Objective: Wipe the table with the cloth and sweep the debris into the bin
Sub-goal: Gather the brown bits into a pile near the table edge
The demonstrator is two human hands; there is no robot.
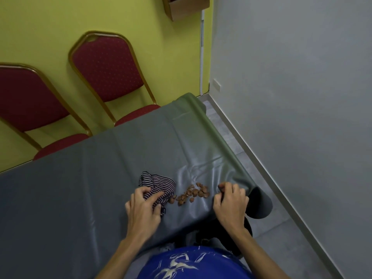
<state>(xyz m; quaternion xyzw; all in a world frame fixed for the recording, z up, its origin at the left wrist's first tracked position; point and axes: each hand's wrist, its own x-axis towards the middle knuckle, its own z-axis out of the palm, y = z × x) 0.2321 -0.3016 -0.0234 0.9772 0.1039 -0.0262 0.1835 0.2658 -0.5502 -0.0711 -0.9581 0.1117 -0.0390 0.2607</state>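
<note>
A striped navy-and-white cloth point(156, 183) lies bunched on the grey-green table cover point(100, 168). My left hand point(144, 206) presses down on its near part, fingers gripping the fabric. Just right of the cloth sits a pile of several brown nutshell pieces point(192, 193). My right hand point(230, 200) rests right of the pile near the table's corner, fingers curled; whether it pinches the cover or a shell I cannot tell. A dark rounded bin point(259, 204) shows below the table corner, partly hidden by my right hand and the cover.
Two red padded chairs with gold frames point(106, 73) point(28, 101) stand along the far side against the yellow wall. A grey wall runs along the right, with a strip of grey floor point(281, 228) between it and the table.
</note>
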